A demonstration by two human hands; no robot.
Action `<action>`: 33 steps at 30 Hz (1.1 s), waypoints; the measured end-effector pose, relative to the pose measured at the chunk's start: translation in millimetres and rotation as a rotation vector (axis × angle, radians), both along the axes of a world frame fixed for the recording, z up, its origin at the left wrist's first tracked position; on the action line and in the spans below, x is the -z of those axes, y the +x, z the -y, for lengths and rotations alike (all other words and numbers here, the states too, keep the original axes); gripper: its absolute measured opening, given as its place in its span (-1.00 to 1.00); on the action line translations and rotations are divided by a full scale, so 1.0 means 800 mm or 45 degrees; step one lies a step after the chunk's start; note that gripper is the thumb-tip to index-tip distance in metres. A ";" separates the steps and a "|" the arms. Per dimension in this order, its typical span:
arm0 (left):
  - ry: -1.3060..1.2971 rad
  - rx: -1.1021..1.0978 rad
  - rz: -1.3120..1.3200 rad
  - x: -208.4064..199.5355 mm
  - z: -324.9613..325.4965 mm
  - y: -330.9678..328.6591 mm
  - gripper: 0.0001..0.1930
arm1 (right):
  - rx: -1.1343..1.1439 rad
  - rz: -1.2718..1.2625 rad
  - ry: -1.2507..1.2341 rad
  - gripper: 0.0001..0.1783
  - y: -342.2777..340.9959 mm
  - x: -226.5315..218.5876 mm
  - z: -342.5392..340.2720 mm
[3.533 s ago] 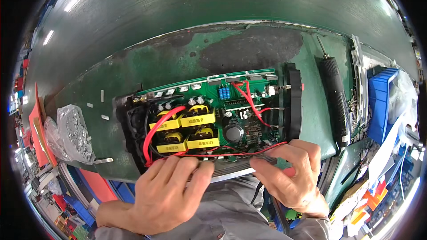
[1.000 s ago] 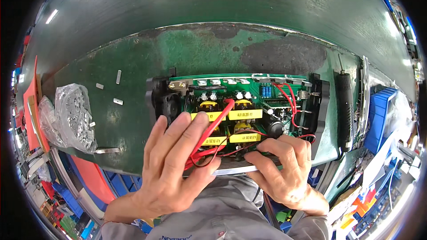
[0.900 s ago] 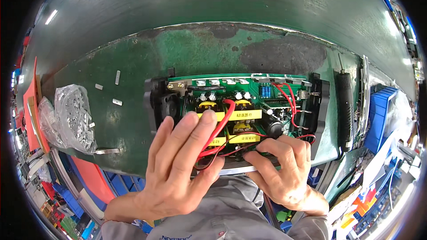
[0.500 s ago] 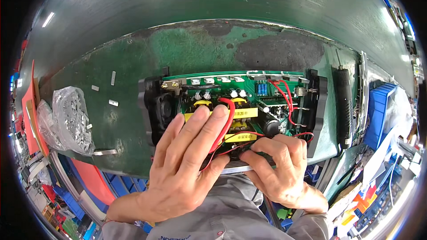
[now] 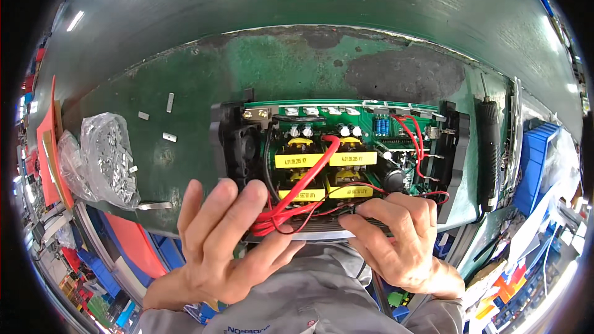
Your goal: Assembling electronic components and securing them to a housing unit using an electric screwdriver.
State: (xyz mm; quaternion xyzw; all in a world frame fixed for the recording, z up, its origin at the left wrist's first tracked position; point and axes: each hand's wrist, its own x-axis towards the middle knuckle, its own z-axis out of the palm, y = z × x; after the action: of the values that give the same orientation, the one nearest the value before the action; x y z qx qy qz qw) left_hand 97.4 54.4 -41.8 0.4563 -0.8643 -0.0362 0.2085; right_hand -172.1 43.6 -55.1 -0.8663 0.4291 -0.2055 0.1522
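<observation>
A green circuit board (image 5: 365, 130) sits between two black end panels, the left one with a fan (image 5: 249, 143). Yellow-labelled transformers (image 5: 300, 161) stand on it. Thick red cables (image 5: 281, 215) loop over the transformers and bunch at the near edge. My left hand (image 5: 232, 247) is open beside that bunch, fingers spread, its thumb and index finger by the cables. Closed at the board's near edge, my right hand (image 5: 396, 241) has thumb and forefinger bent together where thin red and black wires (image 5: 337, 209) run in. Its fingers hide what they pinch.
A black-handled screwdriver (image 5: 489, 154) lies right of the unit. To the left are a clear bag of small metal parts (image 5: 110, 164), several loose metal pieces (image 5: 169, 137) and a metal strip (image 5: 154, 206). A blue bin (image 5: 535, 161) stands at the far right.
My left hand has drawn back leftward and nearer, off the transformers, uncovering them and the red cables, now bunched at the near edge. My right hand stays at that edge. The whole view has shifted slightly.
</observation>
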 end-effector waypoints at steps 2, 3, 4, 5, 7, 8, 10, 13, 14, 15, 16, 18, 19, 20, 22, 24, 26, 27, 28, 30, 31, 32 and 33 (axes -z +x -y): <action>0.028 -0.005 -0.014 0.001 0.000 0.004 -0.54 | -0.013 0.000 -0.037 -0.45 0.003 0.001 0.002; 0.031 -0.007 -0.014 0.004 -0.001 0.004 -0.54 | -0.019 -0.025 -0.022 -0.45 0.004 -0.001 0.002; 0.005 0.000 -0.026 0.007 -0.001 0.003 -0.54 | -0.024 -0.051 -0.008 -0.45 0.005 -0.003 0.003; -0.021 0.008 -0.039 0.009 -0.002 0.003 -0.54 | -0.024 -0.054 -0.006 -0.45 0.007 -0.004 0.003; -0.016 0.006 -0.037 0.011 -0.002 0.001 -0.55 | -0.038 -0.103 0.001 -0.44 0.010 -0.006 0.005; -0.012 0.006 -0.037 0.011 -0.002 0.001 -0.55 | -0.039 -0.103 0.002 -0.44 0.012 -0.006 0.005; 0.000 0.002 -0.024 0.014 -0.002 0.000 -0.57 | -0.013 -0.086 -0.003 -0.44 0.016 -0.007 0.004; 0.013 -0.012 -0.018 0.017 0.000 -0.005 -0.63 | -0.044 -0.087 -0.038 -0.45 0.024 -0.013 0.006; 0.014 -0.017 -0.030 0.019 0.002 -0.008 -0.68 | -0.045 -0.088 -0.037 -0.45 0.027 -0.013 0.008; 0.014 -0.020 -0.028 0.021 0.003 -0.009 -0.68 | -0.048 -0.066 -0.013 -0.46 0.031 -0.011 0.011; 0.022 -0.034 -0.066 0.024 0.005 -0.011 -0.73 | -0.052 -0.045 0.012 -0.47 0.033 -0.010 0.012; 0.030 -0.049 -0.106 0.026 0.007 -0.016 -0.78 | -0.038 -0.046 0.040 -0.48 0.036 -0.010 0.012; 0.059 -0.047 -0.106 0.026 0.007 -0.019 -0.80 | -0.022 -0.050 0.069 -0.48 0.036 -0.010 0.012; 0.089 -0.045 -0.107 0.027 0.007 -0.021 -0.83 | -0.023 -0.052 0.070 -0.48 0.036 -0.009 0.011; 0.037 -0.019 -0.097 0.033 0.008 -0.021 -0.82 | -0.037 0.003 0.097 -0.49 0.035 -0.005 0.010; -0.015 0.008 -0.094 0.036 0.009 -0.022 -0.80 | -0.050 0.006 0.099 -0.49 0.032 -0.008 0.012; 0.027 0.005 -0.089 0.034 0.008 -0.021 -0.83 | -0.059 -0.001 0.100 -0.49 0.027 -0.012 0.016; 0.009 -0.018 -0.066 0.035 0.008 -0.022 -0.83 | -0.086 0.037 0.123 -0.51 0.023 -0.013 0.018; -0.009 -0.042 -0.045 0.035 0.007 -0.023 -0.83 | -0.113 0.073 0.147 -0.53 0.018 -0.015 0.019; 0.034 -0.042 0.004 0.025 0.007 -0.021 -0.77 | -0.043 0.128 0.158 -0.57 0.001 -0.019 0.018; 0.113 -0.037 0.036 0.019 0.008 -0.023 -0.72 | 0.026 0.205 0.165 -0.58 -0.011 -0.021 0.019; 0.192 -0.033 0.070 0.016 0.007 -0.024 -0.67 | 0.074 0.124 0.174 -0.60 -0.025 -0.029 0.018; 0.190 -0.025 0.054 0.014 0.008 -0.020 -0.67 | 0.176 0.087 0.157 -0.58 -0.032 -0.031 0.011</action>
State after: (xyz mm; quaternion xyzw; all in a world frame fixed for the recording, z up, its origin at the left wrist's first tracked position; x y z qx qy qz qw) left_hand 81.5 47.9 -52.9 0.4797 -0.8589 -0.0889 0.1560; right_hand -197.9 35.0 -30.0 -0.8161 0.4941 -0.2183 0.2053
